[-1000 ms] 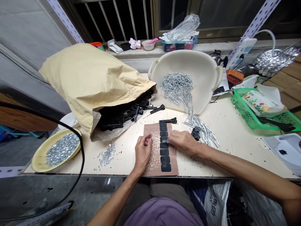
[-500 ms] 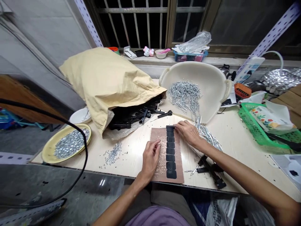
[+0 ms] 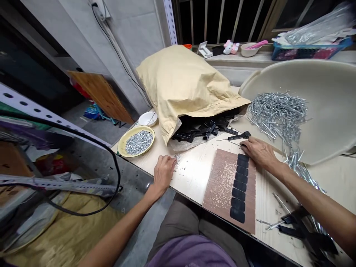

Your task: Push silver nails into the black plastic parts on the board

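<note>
My left hand [image 3: 163,171] rests on the table edge with curled fingers pinching at a small scatter of silver nuts [image 3: 177,161]. My right hand [image 3: 257,150] lies palm down at the far end of a brown board [image 3: 222,183] with a column of black pads [image 3: 239,185]; what its fingers hold is hidden. A black plastic clip [image 3: 239,136] lies just beyond that hand. A tan sack [image 3: 186,83] spills black clips [image 3: 205,128] onto the table. Silver nails [image 3: 276,111] lie piled in a cream basin [image 3: 328,96].
A yellow plate of nuts [image 3: 137,141] and a small white bowl [image 3: 148,118] sit at the table's left corner. Finished black clips with nails [image 3: 303,228] lie near my right forearm. A black cable [image 3: 83,137] loops left of the table.
The camera has swung left. My left hand moved off the board leftward to the loose nuts. My right hand stays at the board's far end.
</note>
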The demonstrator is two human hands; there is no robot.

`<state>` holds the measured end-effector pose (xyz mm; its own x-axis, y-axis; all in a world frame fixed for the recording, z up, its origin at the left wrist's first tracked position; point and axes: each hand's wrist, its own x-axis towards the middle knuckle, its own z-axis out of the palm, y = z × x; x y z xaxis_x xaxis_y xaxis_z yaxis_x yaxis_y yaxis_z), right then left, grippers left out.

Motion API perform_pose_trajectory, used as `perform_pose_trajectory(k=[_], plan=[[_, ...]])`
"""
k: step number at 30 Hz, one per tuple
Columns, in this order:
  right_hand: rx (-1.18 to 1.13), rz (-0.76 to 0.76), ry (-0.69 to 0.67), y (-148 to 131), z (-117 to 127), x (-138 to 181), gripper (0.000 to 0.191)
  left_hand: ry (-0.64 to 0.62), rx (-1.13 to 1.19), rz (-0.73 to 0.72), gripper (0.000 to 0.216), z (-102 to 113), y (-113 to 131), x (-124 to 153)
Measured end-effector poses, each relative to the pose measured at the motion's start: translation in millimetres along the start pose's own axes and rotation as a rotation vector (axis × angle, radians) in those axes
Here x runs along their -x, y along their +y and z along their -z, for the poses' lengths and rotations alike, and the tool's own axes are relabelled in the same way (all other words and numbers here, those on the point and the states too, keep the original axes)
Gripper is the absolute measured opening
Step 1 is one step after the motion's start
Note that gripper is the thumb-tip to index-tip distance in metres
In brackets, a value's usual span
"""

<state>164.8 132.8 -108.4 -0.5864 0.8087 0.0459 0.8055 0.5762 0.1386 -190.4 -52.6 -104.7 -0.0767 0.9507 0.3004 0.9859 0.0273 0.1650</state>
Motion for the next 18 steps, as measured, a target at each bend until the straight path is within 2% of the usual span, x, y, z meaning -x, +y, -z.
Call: perform_pose_trajectory(k=[4,10,14,18], plan=[[0.025,0.005,-0.034,0,3,0,0.025,-0.075,-0.12,-0.098,0.021,-7,4,-13],[0.016,0.008,-0.006,1,-1,6,0.031,-0.214,-0.19,-0.274,0.02,-1,1,-27],[-0.011,-0.083,0.134,1,3,15,0.03,-0.24,-0.128,-0.302,0.02,-2,1,-33],[-0.102,-0.158,0.299,-9,21,32,0.031,-0.249,0.008,-0.243,0.018,-8,6,-35]])
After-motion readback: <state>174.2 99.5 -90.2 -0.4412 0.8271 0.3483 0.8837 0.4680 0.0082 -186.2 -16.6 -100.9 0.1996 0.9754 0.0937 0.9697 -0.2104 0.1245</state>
